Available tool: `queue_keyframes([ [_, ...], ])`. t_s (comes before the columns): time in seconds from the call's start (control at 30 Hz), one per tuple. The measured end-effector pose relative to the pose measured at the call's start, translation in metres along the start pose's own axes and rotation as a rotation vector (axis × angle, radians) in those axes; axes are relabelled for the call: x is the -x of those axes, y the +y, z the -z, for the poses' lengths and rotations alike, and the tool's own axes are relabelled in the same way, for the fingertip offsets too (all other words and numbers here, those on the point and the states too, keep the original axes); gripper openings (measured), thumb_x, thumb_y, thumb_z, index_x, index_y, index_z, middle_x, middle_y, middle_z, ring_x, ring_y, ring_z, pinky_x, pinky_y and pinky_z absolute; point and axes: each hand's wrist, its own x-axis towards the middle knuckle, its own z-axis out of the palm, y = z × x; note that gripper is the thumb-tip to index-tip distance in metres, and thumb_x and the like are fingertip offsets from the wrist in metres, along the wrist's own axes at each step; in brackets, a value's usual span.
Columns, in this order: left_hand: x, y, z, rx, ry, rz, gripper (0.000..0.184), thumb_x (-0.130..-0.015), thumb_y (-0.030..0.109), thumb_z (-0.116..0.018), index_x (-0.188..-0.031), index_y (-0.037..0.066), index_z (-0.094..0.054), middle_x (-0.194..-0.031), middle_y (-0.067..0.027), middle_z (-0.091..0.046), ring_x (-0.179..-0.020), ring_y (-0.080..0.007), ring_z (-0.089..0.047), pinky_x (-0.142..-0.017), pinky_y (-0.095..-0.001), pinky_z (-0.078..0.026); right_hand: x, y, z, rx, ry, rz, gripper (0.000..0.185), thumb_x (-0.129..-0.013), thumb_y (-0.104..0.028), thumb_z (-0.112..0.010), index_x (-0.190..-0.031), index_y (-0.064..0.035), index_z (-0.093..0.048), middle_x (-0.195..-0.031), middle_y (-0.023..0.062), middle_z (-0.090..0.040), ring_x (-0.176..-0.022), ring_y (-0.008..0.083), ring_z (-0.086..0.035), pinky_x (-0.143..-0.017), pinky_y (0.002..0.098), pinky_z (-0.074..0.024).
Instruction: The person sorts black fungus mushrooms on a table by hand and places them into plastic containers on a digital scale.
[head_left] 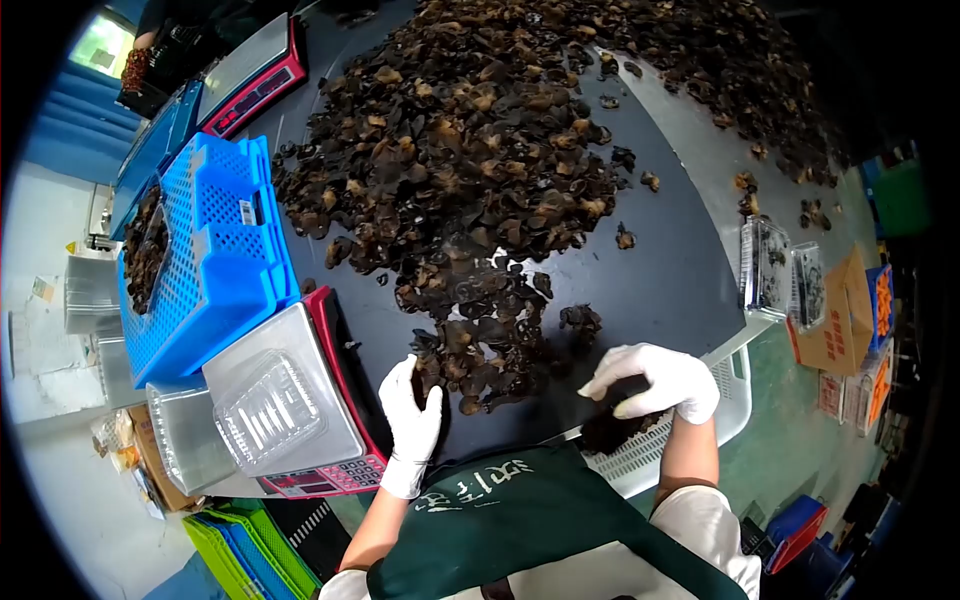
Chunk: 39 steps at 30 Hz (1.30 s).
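A large heap of dark brown wood ear mushrooms (450, 150) covers much of the dark table, and a smaller batch of wood ears (485, 355) lies at the near edge. My left hand (412, 420), in a white glove, rests at the left side of this batch, thumb and fingers apart, touching its edge. On the right, my right hand (660, 385), also gloved, is curved with fingers and thumb apart. It hovers over a white slotted basket (735, 400), where a dark clump of wood ears (612, 430) shows just below the fingers.
Left of my left hand, a red-rimmed scale (345, 390) carries a clear plastic tray (270, 410). Behind it stands a blue crate (215, 240). Another scale (250, 80) is farther back. Clear boxes (768, 268) and a cardboard box (840, 320) are at right.
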Motion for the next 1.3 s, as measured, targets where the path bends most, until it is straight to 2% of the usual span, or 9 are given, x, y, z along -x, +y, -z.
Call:
queue_keyframes([
  [0.23,-0.001,0.002,-0.001,-0.023,-0.009,-0.019,0.063,-0.073,0.006,-0.071,-0.132,0.004,-0.049,-0.125,-0.0173,-0.050,-0.117,-0.0341,-0.045,-0.103,-0.0417,-0.035,0.005,0.016,-0.011,0.394,0.718,-0.313,0.017,-0.077,-0.013,-0.070,-0.093,-0.0066,-0.071,-0.081,0.0061,-0.066,-0.076,0.0213,-0.062,-0.074,0.0305,-0.0488],
  [0.37,0.000,0.002,0.000,-0.023,-0.017,-0.030,0.064,-0.073,0.007,-0.071,-0.132,0.003,-0.048,-0.126,-0.0173,-0.050,-0.118,-0.0341,-0.045,-0.103,-0.0418,-0.035,-0.020,0.037,-0.028,0.357,0.891,-0.409,0.017,-0.079,-0.016,-0.069,-0.094,-0.0071,-0.070,-0.080,0.0062,-0.065,-0.075,0.0208,-0.062,-0.072,0.0316,-0.0501],
  [0.53,-0.001,0.004,0.001,-0.025,-0.025,-0.025,0.063,-0.073,0.007,-0.071,-0.132,0.003,-0.048,-0.126,-0.0174,-0.050,-0.118,-0.0344,-0.045,-0.103,-0.0419,-0.035,-0.044,0.046,-0.043,0.837,0.708,-0.420,0.056,-0.071,-0.034,-0.077,-0.118,-0.0115,-0.059,-0.101,0.0097,-0.060,-0.094,0.0268,-0.061,-0.080,0.0368,-0.0521],
  [0.67,0.000,0.002,0.001,-0.020,-0.033,-0.027,0.064,-0.073,0.008,-0.071,-0.132,0.003,-0.048,-0.126,-0.0175,-0.050,-0.118,-0.0346,-0.045,-0.103,-0.0420,-0.035,-0.047,0.067,-0.040,0.693,0.746,-0.321,0.043,-0.075,-0.017,-0.070,-0.116,-0.0089,-0.061,-0.099,0.0132,-0.062,-0.091,0.0279,-0.063,-0.081,0.0371,-0.0519],
  [0.73,0.000,0.000,0.001,-0.022,-0.034,-0.021,0.065,-0.073,0.008,-0.071,-0.133,0.003,-0.048,-0.126,-0.0176,-0.050,-0.118,-0.0347,-0.045,-0.103,-0.0421,-0.034,-0.045,0.065,-0.034,0.280,0.763,-0.282,0.044,-0.074,-0.007,-0.061,-0.118,-0.0067,-0.061,-0.105,0.0148,-0.065,-0.096,0.0282,-0.064,-0.086,0.0346,-0.0512],
  [0.87,0.001,0.000,0.000,-0.019,-0.036,-0.030,0.065,-0.072,0.008,-0.072,-0.133,0.002,-0.047,-0.126,-0.0180,-0.049,-0.118,-0.0349,-0.044,-0.103,-0.0423,-0.034,-0.041,0.042,-0.029,0.202,0.468,-0.216,0.049,-0.073,-0.003,-0.055,-0.121,-0.0056,-0.060,-0.109,0.0162,-0.066,-0.100,0.0289,-0.064,-0.095,0.0363,-0.0468],
  [1.0,0.001,0.001,0.000,-0.036,-0.031,-0.036,0.066,-0.072,0.008,-0.072,-0.133,0.002,-0.047,-0.127,-0.0183,-0.049,-0.119,-0.0350,-0.044,-0.104,-0.0422,-0.034,-0.066,0.053,-0.046,0.528,0.738,-0.075,0.032,-0.069,-0.020,-0.076,-0.098,-0.0080,-0.070,-0.084,0.0057,-0.068,-0.083,0.0252,-0.062,-0.077,0.0346,-0.0485],
  [1.13,0.002,0.002,0.001,-0.037,-0.038,-0.028,0.067,-0.072,0.008,-0.072,-0.133,0.002,-0.046,-0.127,-0.0184,-0.049,-0.119,-0.0352,-0.044,-0.104,-0.0424,-0.034,-0.098,0.063,-0.056,0.868,0.755,-0.249,0.014,-0.074,-0.020,-0.070,-0.081,-0.0087,-0.070,-0.077,0.0068,-0.067,-0.073,0.0254,-0.063,-0.069,0.0361,-0.0501],
  [1.3,0.004,-0.001,0.001,-0.012,-0.030,-0.039,0.066,-0.073,0.009,-0.072,-0.133,0.002,-0.046,-0.128,-0.0187,-0.050,-0.120,-0.0357,-0.045,-0.104,-0.0431,-0.035,-0.074,0.053,-0.031,0.384,0.788,-0.155,0.020,-0.077,-0.009,-0.056,-0.089,-0.0040,-0.071,-0.084,0.0105,-0.070,-0.076,0.0243,-0.067,-0.074,0.0326,-0.0530],
])
